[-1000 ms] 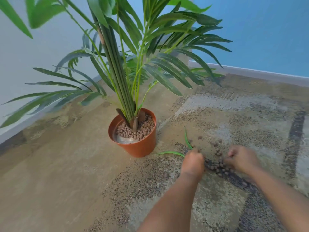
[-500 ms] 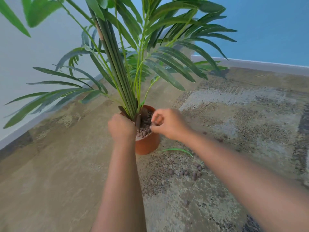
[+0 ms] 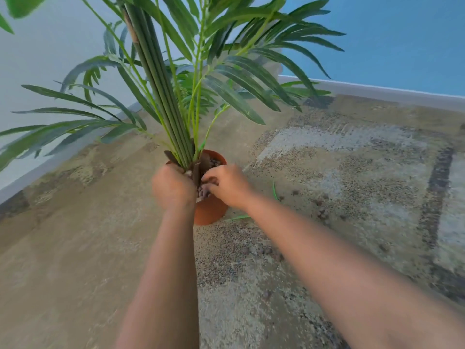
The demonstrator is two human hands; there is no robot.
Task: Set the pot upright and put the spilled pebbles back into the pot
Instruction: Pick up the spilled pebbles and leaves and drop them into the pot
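Observation:
The terracotta pot [image 3: 210, 210] stands upright on the carpet, holding a tall palm plant [image 3: 166, 96] and brown pebbles [image 3: 215, 162]. Both hands are over the pot's mouth. My left hand [image 3: 172, 187] is curled in a fist over the near rim, beside the stems; what it holds is hidden. My right hand [image 3: 227, 185] hovers over the pot with fingers pinched above pebbles [image 3: 205, 191]. A few spilled pebbles [image 3: 320, 212] lie on the carpet to the pot's right, and more [image 3: 264, 250] lie nearer me.
The patterned carpet [image 3: 352, 172] covers the floor. A white wall stands on the left, a blue wall [image 3: 402, 41] with a pale skirting board at the back right. Palm leaves spread wide over the pot and to the left.
Both hands rose from the spilled pebbles on the carpet to the pot's mouth. Since half a second ago they have stayed over the pot, the right fingers lowering toward the pebbles.

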